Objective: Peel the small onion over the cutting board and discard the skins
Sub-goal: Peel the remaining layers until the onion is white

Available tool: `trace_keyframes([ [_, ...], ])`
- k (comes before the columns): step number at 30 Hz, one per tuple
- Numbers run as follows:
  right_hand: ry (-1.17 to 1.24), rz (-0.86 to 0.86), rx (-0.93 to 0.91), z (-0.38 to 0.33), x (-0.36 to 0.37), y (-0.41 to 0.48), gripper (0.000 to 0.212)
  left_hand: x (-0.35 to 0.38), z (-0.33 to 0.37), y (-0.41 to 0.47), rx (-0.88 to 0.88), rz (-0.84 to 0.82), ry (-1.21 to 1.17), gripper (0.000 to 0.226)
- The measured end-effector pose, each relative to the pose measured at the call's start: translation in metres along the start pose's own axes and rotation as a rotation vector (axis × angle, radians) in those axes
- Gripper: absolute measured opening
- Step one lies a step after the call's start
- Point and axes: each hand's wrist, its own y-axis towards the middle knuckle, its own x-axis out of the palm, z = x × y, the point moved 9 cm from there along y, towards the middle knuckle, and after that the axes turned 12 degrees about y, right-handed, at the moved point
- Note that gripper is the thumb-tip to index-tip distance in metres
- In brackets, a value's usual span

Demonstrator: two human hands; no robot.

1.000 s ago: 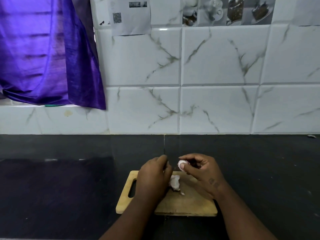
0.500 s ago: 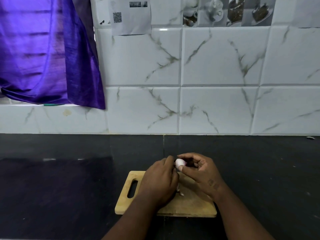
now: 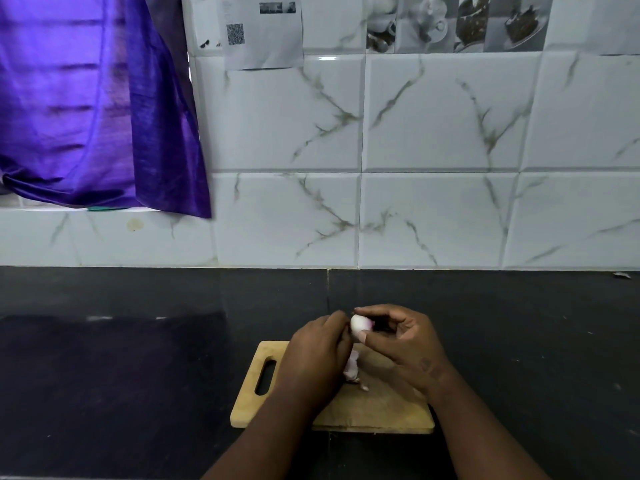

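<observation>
Onion (image 3: pixel 359 323), lower centre of frame, mostly bare & white w/ a pink patch at right, pinched btwn thumb & fingertips of right hand (image 3: pixel 405 348), above far edge of cutting board (image 3: pixel 381 414). Left hand (image 3: pixel 318 355) curls in at its left side; can't tell if it grips skin. Loose skins (image 3: pixel 351 368) lie on board below. Step: prob. last peel. Next: nail under pink bit, then bin skins.

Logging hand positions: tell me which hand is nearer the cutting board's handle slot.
Left. The left hand hovers just right of the handle slot, fingertips at the small onion. The right hand pinches the small onion farther right.
</observation>
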Motion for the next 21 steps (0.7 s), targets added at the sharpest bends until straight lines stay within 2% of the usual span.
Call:
trace_keyframes([
  [3,0.044,-0.012,-0.006,-0.001,0.001,0.001,0.032,-0.004,-0.003,-0.002,-0.018,0.071,-0.052,0.018],
  [9,0.185,0.033,0.024,0.000,-0.005,0.001,0.032,-0.006,-0.017,-0.002,-0.104,0.093,-0.211,0.033],
  [12,0.129,0.012,0.023,0.002,-0.002,0.000,0.033,-0.002,-0.011,-0.004,-0.054,0.058,-0.185,0.023],
  [21,0.082,0.005,0.035,0.005,-0.002,0.001,0.031,0.004,0.000,-0.006,0.059,0.015,-0.162,0.020],
])
